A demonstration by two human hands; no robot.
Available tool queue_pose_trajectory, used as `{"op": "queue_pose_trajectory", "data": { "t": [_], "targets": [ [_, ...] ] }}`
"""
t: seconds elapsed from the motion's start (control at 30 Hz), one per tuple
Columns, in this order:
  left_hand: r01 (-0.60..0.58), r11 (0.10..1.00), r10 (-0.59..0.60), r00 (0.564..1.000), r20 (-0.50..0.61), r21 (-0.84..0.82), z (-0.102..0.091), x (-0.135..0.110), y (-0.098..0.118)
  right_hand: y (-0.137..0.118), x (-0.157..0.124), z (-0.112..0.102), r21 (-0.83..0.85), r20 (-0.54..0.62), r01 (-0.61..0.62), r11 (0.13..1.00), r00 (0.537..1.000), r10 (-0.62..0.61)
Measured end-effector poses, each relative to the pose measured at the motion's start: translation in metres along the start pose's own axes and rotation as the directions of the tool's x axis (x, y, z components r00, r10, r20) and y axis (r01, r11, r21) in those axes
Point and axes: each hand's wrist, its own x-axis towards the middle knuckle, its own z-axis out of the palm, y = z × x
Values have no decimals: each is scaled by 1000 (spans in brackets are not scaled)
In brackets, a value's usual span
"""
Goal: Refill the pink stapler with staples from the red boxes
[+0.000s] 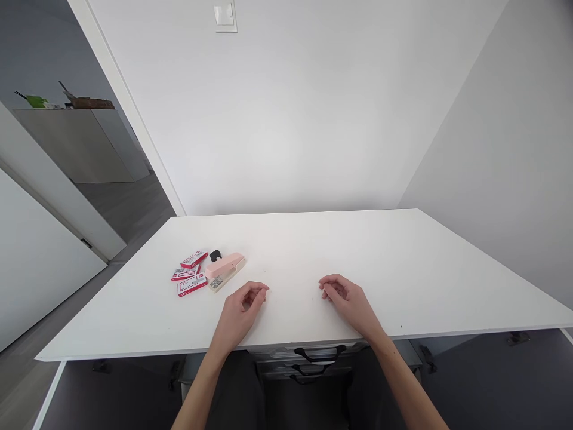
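Note:
My left hand (242,312) rests on the white tabletop (290,251) near the front edge, fingers curled in, thumb close to the index fingertip and nothing between them. To its right, my right hand (347,301) lies in a similar loose curl, also empty. Beyond my left hand and apart from it is a pink stapler (226,266) with a pale base. A small black object (215,255), perhaps a staple remover, sits behind the stapler. Left of it lie red-and-white staple boxes, one at the front (192,284), one behind (194,258), another between (184,273).
A white wall with a light switch (224,16) rises behind the table, and a grey wall (514,149) stands on the right. Through a doorway at left is a cabinet (67,143) with items on top. Black drawer handles (320,356) show below the table's front edge.

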Motion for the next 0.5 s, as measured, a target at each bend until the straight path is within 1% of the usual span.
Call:
{"op": "queue_pose_trajectory", "data": {
  "t": [0.5],
  "targets": [
    [-12,1000,12,1000,5,-2,0,0,0,2,1,0,-3,2,-5,1000,1000,5]
  ]
}}
